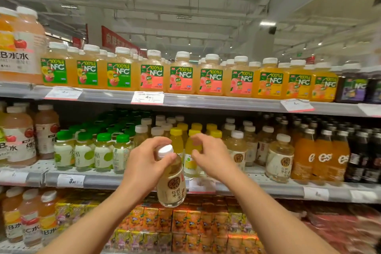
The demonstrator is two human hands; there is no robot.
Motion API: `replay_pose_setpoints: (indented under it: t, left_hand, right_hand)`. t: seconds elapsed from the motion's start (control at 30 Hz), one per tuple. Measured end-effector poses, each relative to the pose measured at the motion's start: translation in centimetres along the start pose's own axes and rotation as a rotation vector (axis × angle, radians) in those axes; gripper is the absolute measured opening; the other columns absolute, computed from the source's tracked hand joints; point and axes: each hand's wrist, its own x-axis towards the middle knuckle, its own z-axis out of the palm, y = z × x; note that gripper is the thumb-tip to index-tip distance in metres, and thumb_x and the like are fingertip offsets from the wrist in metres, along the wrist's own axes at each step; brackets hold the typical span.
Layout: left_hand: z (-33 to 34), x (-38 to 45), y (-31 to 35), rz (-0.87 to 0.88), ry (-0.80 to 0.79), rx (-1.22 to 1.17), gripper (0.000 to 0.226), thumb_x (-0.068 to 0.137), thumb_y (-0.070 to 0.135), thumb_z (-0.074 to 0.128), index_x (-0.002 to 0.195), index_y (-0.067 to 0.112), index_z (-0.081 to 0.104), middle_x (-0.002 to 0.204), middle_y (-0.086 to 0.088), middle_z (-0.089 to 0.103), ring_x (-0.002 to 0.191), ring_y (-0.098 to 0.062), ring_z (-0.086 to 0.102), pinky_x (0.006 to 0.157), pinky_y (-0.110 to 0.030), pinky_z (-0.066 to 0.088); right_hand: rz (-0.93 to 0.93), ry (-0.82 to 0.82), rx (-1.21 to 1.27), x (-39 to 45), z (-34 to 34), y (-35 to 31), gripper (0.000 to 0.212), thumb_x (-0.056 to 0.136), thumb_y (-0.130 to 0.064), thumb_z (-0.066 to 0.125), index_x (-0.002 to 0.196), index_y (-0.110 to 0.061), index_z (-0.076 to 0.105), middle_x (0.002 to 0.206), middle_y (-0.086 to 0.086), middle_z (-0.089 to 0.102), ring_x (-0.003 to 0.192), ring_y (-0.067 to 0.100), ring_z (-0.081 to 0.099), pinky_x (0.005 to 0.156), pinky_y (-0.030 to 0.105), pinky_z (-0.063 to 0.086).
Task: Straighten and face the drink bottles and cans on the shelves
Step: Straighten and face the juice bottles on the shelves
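My left hand [144, 163] grips the neck of a pale tea bottle [172, 187] with a white cap and a cream label. It holds the bottle tilted in the air in front of the middle shelf edge [103, 180]. My right hand [212, 159] is blurred. Its thumb and curled fingers sit at the neck of a yellow-capped bottle [190, 164] at the front of that shelf; whether they hold it is unclear. Matching cream-label bottles [279, 159] stand to the right.
Green-capped bottles [84, 150] stand left of my hands and orange drink bottles [321, 156] stand far right. The top shelf carries a faced row of NFC juice bottles [181, 76]. Juice cartons [185, 220] fill the shelf below. Price tags [147, 97] hang on the shelf rails.
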Motion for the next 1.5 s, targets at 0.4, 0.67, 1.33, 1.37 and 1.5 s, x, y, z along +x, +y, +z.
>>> replay_pose_setpoints:
  t: [0.4, 0.67, 1.33, 1.37, 1.5]
  left_hand:
    - [8.4, 1.7, 8.2, 0.031, -0.186, 0.035, 0.037, 0.087, 0.048, 0.075, 0.121, 0.037, 0.065, 0.112, 0.021, 0.064, 0.089, 0.002, 0.058, 0.075, -0.017, 0.049]
    - [14.2, 5.8, 12.0, 0.133, -0.232, 0.244, 0.035, 0.097, 0.047, 0.061, 0.128, 0.032, 0.065, 0.122, 0.008, 0.068, 0.104, -0.013, 0.064, 0.087, -0.034, 0.054]
    - [21.4, 7.1, 10.3, 0.120, -0.235, 0.543, 0.049, 0.098, 0.031, 0.062, 0.146, 0.032, 0.052, 0.150, 0.000, 0.046, 0.115, -0.027, 0.065, 0.088, -0.041, 0.058]
    - [21.3, 7.0, 10.2, 0.124, -0.236, 0.536, 0.050, 0.098, 0.031, 0.062, 0.147, 0.032, 0.052, 0.150, 0.000, 0.046, 0.115, -0.027, 0.065, 0.089, -0.041, 0.058]
    - [21.2, 6.8, 10.4, 0.131, -0.248, 0.541, 0.054, 0.098, 0.032, 0.063, 0.150, 0.031, 0.048, 0.153, -0.001, 0.043, 0.117, -0.025, 0.064, 0.089, -0.040, 0.058]
  right_hand:
    - [0.069, 0.132, 0.319, -7.8, -0.7, 6.1, 0.069, 0.063, -0.051, 0.081, 0.122, -0.047, 0.045, 0.104, -0.024, 0.064, 0.098, -0.006, 0.059, 0.080, 0.016, 0.050]
    - [0.208, 0.279, 0.223, -6.7, -7.7, 15.2, 0.081, 0.053, -0.067, 0.078, 0.120, -0.041, 0.041, 0.109, -0.021, 0.060, 0.100, 0.000, 0.060, 0.079, 0.021, 0.048]
    - [0.271, 0.316, -0.157, -1.5, -5.6, 19.4, 0.091, 0.067, -0.064, 0.083, 0.138, -0.018, 0.048, 0.136, 0.007, 0.056, 0.121, 0.025, 0.058, 0.089, 0.035, 0.054]
    - [0.277, 0.323, -0.157, -1.5, -5.4, 19.4, 0.091, 0.067, -0.064, 0.083, 0.138, -0.017, 0.049, 0.137, 0.008, 0.055, 0.121, 0.025, 0.058, 0.088, 0.035, 0.054]
    - [0.287, 0.303, -0.237, -1.0, -5.5, 19.2, 0.094, 0.071, -0.063, 0.080, 0.141, -0.013, 0.041, 0.133, 0.011, 0.057, 0.114, 0.030, 0.064, 0.081, 0.038, 0.057]
